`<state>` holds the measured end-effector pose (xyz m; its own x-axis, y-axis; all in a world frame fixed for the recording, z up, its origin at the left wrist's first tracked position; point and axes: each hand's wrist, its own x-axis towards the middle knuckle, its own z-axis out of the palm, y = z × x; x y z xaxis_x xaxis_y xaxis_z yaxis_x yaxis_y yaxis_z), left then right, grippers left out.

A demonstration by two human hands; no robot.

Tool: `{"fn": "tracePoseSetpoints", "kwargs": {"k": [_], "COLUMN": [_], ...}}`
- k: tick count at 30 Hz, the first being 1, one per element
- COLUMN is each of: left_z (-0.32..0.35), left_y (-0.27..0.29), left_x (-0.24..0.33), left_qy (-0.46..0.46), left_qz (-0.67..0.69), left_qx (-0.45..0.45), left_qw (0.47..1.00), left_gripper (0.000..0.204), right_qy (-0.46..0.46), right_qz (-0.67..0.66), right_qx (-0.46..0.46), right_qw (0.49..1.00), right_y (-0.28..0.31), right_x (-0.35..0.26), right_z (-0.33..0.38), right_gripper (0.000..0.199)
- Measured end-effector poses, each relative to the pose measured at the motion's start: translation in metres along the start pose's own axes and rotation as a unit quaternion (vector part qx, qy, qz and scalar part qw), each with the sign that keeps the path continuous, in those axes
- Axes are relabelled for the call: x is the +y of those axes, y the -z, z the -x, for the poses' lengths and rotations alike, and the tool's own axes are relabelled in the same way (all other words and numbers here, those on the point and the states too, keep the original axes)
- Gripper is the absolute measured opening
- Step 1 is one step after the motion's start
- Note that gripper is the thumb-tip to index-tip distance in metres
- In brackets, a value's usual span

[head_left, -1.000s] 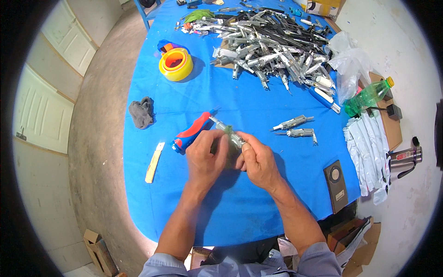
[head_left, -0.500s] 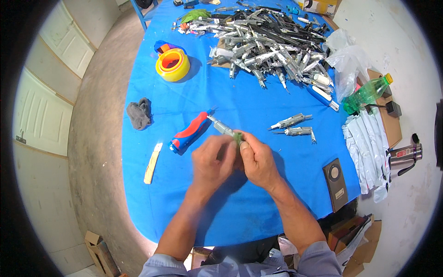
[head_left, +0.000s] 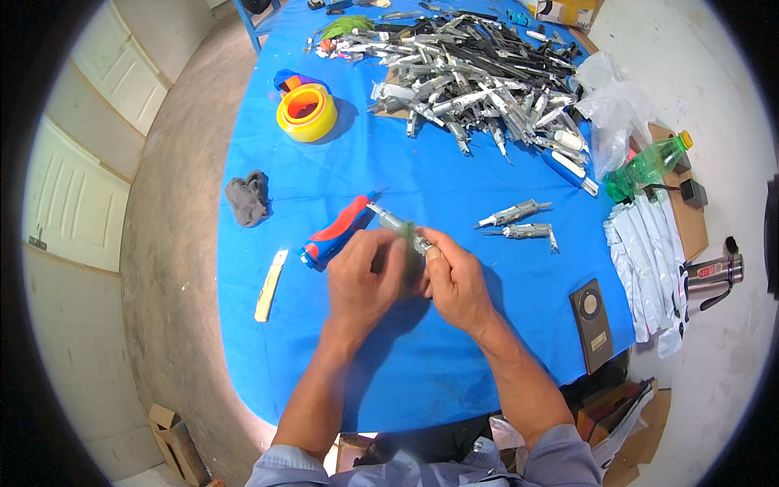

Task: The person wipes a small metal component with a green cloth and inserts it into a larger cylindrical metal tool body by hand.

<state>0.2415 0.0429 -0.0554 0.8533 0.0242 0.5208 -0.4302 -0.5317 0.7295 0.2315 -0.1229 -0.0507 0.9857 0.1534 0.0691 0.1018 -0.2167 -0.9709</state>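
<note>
On my blue table (head_left: 422, 365) I see a yellow tape roll (head_left: 306, 112), a grey rag (head_left: 247, 197), a heap of metal parts (head_left: 479, 81), a green bottle (head_left: 647, 166) and a dark remote (head_left: 591, 324).

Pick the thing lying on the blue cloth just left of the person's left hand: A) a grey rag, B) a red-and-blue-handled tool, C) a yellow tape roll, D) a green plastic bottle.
B: the red-and-blue-handled tool lies on the blue cloth right beside the left hand; the others sit farther off.
</note>
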Motion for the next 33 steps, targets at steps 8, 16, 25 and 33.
{"fn": "tracePoseSetpoints", "kwargs": {"k": [8, 16, 25, 33], "left_z": [0.007, -0.004, -0.005, -0.004], "left_y": [-0.011, 0.001, 0.002, 0.002], "left_x": [0.006, -0.016, -0.011, -0.002], "left_qy": [-0.017, 0.047, 0.063, 0.037], "left_qz": [0.02, -0.009, 0.009, 0.024], "left_qx": [-0.004, 0.048, 0.057, 0.055], "left_qw": [1.0, 0.998, 0.996, 0.998], "left_gripper": [0.011, 0.006, 0.006, 0.006], "right_qy": [0.111, 0.014, -0.065, -0.052], "right_qz": [0.051, -0.007, -0.183, -0.194], "right_qx": [0.046, -0.03, 0.0, 0.02], "right_qw": [0.991, 0.999, 0.981, 0.98], "right_y": [-0.003, 0.0, 0.006, 0.001], "right_x": [0.008, -0.001, -0.005, -0.004], "right_z": [-0.003, 0.004, 0.0, 0.0], "right_gripper": [0.033, 0.038, 0.045, 0.041]}}
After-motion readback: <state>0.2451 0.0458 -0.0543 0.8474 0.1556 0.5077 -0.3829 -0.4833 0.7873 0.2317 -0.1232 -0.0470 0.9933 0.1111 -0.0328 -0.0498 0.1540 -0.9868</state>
